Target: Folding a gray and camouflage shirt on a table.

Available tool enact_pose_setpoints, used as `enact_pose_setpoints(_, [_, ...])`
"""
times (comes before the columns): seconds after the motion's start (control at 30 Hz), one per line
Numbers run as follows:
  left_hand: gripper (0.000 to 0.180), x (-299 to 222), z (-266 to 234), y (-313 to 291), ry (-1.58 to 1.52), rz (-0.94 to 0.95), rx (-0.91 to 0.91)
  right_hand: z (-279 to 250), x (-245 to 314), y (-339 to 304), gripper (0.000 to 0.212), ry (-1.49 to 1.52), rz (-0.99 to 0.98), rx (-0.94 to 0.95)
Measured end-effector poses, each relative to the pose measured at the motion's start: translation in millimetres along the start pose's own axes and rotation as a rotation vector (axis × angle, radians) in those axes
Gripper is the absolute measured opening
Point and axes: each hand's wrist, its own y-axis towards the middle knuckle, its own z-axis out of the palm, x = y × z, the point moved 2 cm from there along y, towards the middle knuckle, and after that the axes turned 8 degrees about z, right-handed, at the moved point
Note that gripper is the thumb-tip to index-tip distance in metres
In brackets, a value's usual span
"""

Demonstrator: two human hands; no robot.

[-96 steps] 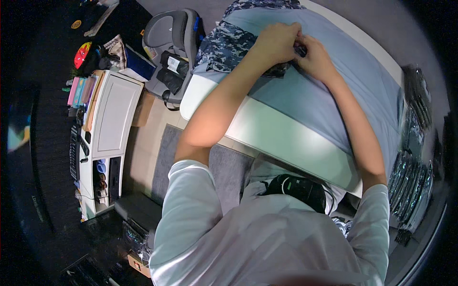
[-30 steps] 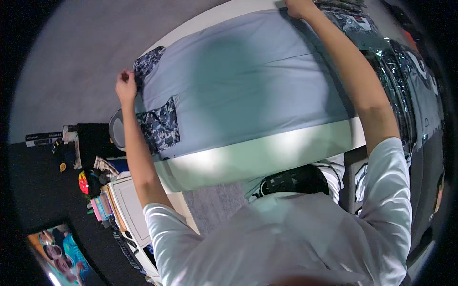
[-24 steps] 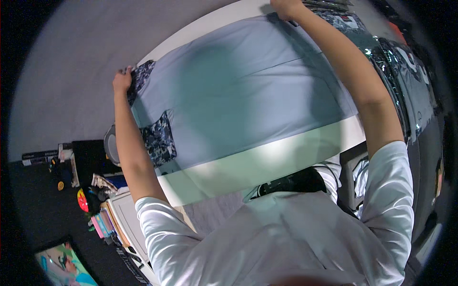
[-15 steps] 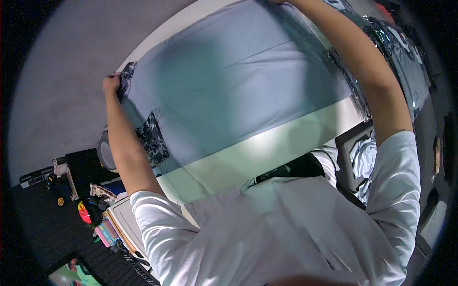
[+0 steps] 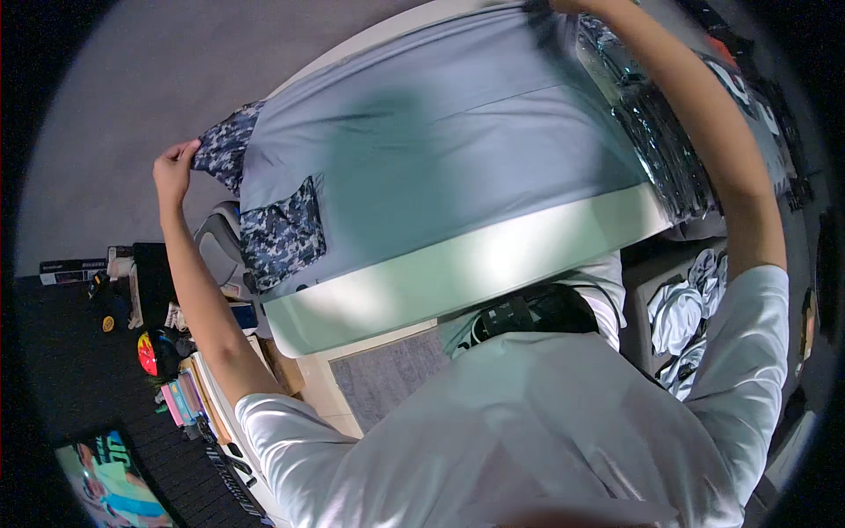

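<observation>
A large grey-blue garment (image 5: 493, 167) with dark camouflage-print parts lies spread across a white table (image 5: 475, 257). My left hand (image 5: 175, 169) is closed on the end of one camouflage sleeve (image 5: 224, 145), pulling it out past the table's left edge. A second camouflage sleeve (image 5: 283, 236) lies on the near left part of the garment. My right arm reaches to the far right corner, where my right hand (image 5: 576, 5) is cut off by the top of the view. Its fingers appear closed on the garment's darker, bunched edge there.
Shiny clear-wrapped packages (image 5: 669, 145) are piled at the right end of the table. Below them a grey bin (image 5: 647, 295) holds white cloth. A grey chair (image 5: 217, 245) stands by the left edge. Books (image 5: 180, 396) and other items are at the lower left.
My left hand has moved outward to the left, drawing the camouflage sleeve out straighter. My right hand has shifted right, with the garment's far right edge lifted and bunched.
</observation>
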Motion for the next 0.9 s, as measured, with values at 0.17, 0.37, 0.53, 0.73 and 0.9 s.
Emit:
enact_pose_setpoints(0.17, [0.035, -38.0, -56.7, -54.9, -0.012, 0.036, -0.072, -65.9, -15.2, -58.6, 0.019, 0.042, 0.026, 0.071])
enact_pose_setpoints(0.37, [0.026, -65.1, -79.0, -109.1, -0.081, 0.055, -0.085, -86.4, -13.9, -120.3, 0.031, -0.155, -0.019, 0.2])
enact_pose_setpoints(0.53, [0.018, -86.1, -56.0, -151.9, -0.195, 0.096, 0.142, -46.4, 3.6, -168.6, 0.019, -0.01, -0.187, -0.008])
enact_pose_setpoints(0.73, [0.028, -89.3, -26.5, -181.2, -0.166, 0.006, 0.639, -11.3, 40.9, -221.1, 0.011, -0.228, -0.227, 0.217])
enact_pose_setpoints(0.9, [0.038, -99.6, 3.6, -183.7, -0.158, 0.09, 0.286, -7.8, 73.5, -221.5, 0.014, 0.067, -0.113, 0.024])
